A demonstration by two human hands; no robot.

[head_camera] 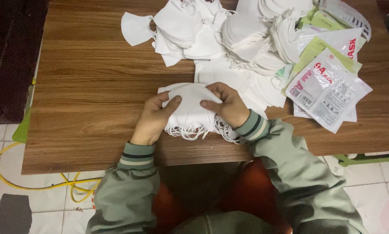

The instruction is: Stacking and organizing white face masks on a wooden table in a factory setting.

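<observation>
Left hand (153, 119) and right hand (227, 105) curled, gripping.

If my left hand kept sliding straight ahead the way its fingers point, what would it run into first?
The left hand points up and right, across the stack of white masks it already grips. Beyond that, it would likely meet the right hand first, then the loose mask pile, though depth is hard to judge.

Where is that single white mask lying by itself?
In the head view, the lone mask lies at the table's far left, just left of the big mask heap.

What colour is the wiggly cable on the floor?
Yellow. The cable loops over the pale floor tiles left of the wooden table, seen clearly in the head view.
</observation>
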